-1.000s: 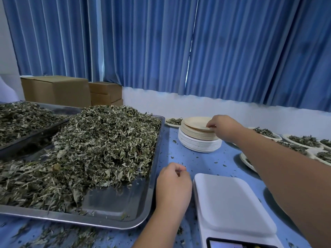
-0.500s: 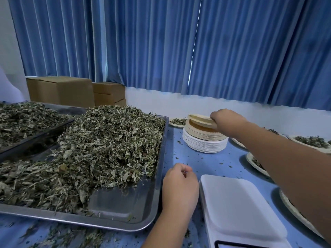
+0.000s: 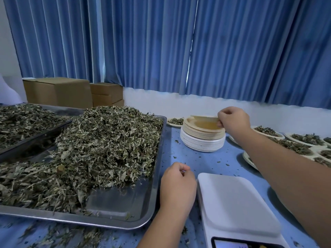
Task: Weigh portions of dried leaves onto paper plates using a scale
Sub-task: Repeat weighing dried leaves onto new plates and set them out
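Note:
A big heap of dried leaves [image 3: 100, 147] fills a steel tray [image 3: 125, 219] on the left. Beyond the tray's right edge stands a stack of paper plates [image 3: 202, 140], tan ones on white ones. My right hand [image 3: 233, 122] pinches the rim of the top tan plate [image 3: 204, 118] and holds it tilted above the stack. My left hand [image 3: 177, 183] rests as a loose fist between the tray and the white scale [image 3: 234, 206], with nothing seen in it. The scale's platform is bare and its display [image 3: 236, 245] is cut off by the frame's bottom edge.
Several plates holding leaf portions [image 3: 304, 140] lie at the right, and one more [image 3: 175, 121] behind the stack. A second tray of leaves [image 3: 23, 120] sits at far left. Cardboard boxes [image 3: 59, 92] stand at the back. Leaf crumbs dot the blue tabletop [image 3: 197, 160].
My right hand has lifted the top tan plate off the stack and tilted it up. The left hand has stayed in place.

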Available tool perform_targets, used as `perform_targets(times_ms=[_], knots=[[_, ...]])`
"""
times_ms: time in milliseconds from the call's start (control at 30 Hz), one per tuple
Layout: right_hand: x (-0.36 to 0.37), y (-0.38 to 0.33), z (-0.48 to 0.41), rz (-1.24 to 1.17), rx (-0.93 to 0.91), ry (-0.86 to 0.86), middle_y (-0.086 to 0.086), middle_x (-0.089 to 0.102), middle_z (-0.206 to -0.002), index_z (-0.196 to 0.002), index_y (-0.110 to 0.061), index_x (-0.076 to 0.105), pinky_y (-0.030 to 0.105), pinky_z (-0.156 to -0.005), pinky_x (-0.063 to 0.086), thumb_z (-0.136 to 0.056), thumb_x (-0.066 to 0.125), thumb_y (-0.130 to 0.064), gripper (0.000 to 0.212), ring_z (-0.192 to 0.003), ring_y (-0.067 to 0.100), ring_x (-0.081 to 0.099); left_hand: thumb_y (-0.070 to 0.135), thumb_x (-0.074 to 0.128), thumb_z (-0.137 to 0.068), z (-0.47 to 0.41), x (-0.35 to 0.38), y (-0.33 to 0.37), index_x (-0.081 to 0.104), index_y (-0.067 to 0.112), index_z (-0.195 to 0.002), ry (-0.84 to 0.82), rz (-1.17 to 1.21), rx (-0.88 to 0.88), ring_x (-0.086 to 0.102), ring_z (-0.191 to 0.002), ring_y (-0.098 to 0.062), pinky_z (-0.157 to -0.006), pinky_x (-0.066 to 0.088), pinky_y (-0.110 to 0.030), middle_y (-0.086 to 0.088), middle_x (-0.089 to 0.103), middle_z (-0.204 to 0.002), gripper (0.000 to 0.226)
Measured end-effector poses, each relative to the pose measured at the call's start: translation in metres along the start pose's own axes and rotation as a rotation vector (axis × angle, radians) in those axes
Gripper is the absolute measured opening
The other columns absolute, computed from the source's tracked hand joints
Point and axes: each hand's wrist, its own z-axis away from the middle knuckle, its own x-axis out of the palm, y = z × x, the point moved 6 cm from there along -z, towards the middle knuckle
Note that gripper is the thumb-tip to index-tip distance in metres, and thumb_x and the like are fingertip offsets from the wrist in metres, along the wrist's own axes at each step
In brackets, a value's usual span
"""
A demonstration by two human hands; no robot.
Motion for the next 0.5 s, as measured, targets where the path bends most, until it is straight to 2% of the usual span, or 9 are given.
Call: perform_targets(times_ms=[67,100,200,267,333,400,500], knots=[[-0.012,0.002,0.011,-0.11,-0.029,0.056,0.006,0.07,-0.082,-0.101,-0.011,0.066,0.036,-0.076,0.057,-0.087,0.056,-0.014,0.017,-0.064,0.016,0.067,0.018,0.049,-0.091,0.001,0.0,0.001,0.059,0.03,-0.09,0.004,-0.007,0.001,0.06,-0.086,-0.01,-0.072,0.049,-0.027,0.009,0.062,-0.1,0.016],[-0.017,0.003,0.018,-0.144,-0.046,0.065,0.004,0.068,-0.083,-0.103,-0.013,0.065,0.035,-0.075,0.056,-0.088,0.058,-0.015,0.017,-0.063,0.014,0.067,0.017,0.049,-0.091,0.001,-0.001,0.002,0.06,0.029,-0.092,0.006,-0.016,0.004,0.06,-0.088,-0.011,-0.075,0.049,-0.028,0.009,0.062,-0.101,0.016],[-0.036,0.005,0.046,-0.241,-0.08,0.065,-0.004,0.061,-0.074,-0.103,-0.017,0.065,0.025,-0.062,0.048,-0.087,0.059,-0.011,0.019,-0.058,0.011,0.061,0.016,0.049,-0.091,0.002,-0.002,0.005,0.061,0.028,-0.091,0.031,-0.027,0.035,0.06,-0.092,-0.017,-0.08,0.049,-0.032,0.006,0.062,-0.103,0.016],[-0.052,0.009,0.069,-0.319,-0.082,0.064,-0.007,0.057,-0.069,-0.098,-0.023,0.066,0.021,-0.058,0.045,-0.085,0.055,-0.005,0.024,-0.059,0.011,0.057,0.017,0.049,-0.092,0.004,-0.005,0.009,0.06,0.032,-0.087,0.052,-0.021,0.058,0.061,-0.089,-0.018,-0.074,0.047,-0.031,0.006,0.062,-0.102,0.019],[-0.067,0.016,0.093,-0.39,-0.074,0.028,-0.009,0.058,-0.069,-0.093,-0.027,0.066,0.018,-0.052,0.042,-0.086,0.054,-0.003,0.028,-0.058,0.012,0.053,0.02,0.048,-0.093,0.006,-0.007,0.013,0.061,0.034,-0.083,0.06,0.03,0.066,0.061,-0.08,-0.015,-0.066,0.046,-0.027,0.01,0.065,-0.091,0.021],[-0.076,0.025,0.113,-0.491,-0.047,-0.059,-0.008,0.057,-0.067,-0.094,-0.024,0.068,0.025,-0.054,0.041,-0.088,0.057,-0.001,0.026,-0.061,0.015,0.05,0.023,0.047,-0.096,0.008,-0.009,0.016,0.064,0.034,-0.085,0.047,0.176,0.014,0.056,-0.063,-0.008,-0.055,0.044,-0.022,0.015,0.066,-0.079,0.023],[-0.083,0.041,0.133,-0.553,-0.008,-0.202,-0.005,0.06,-0.071,-0.099,-0.014,0.067,0.028,-0.059,0.046,-0.089,0.058,0.004,0.023,-0.068,0.018,0.051,0.032,0.044,-0.1,0.013,-0.008,0.017,0.068,0.023,-0.09,-0.033,0.383,-0.106,0.056,-0.053,-0.008,-0.053,0.04,-0.025,0.007,0.067,-0.077,0.027]])
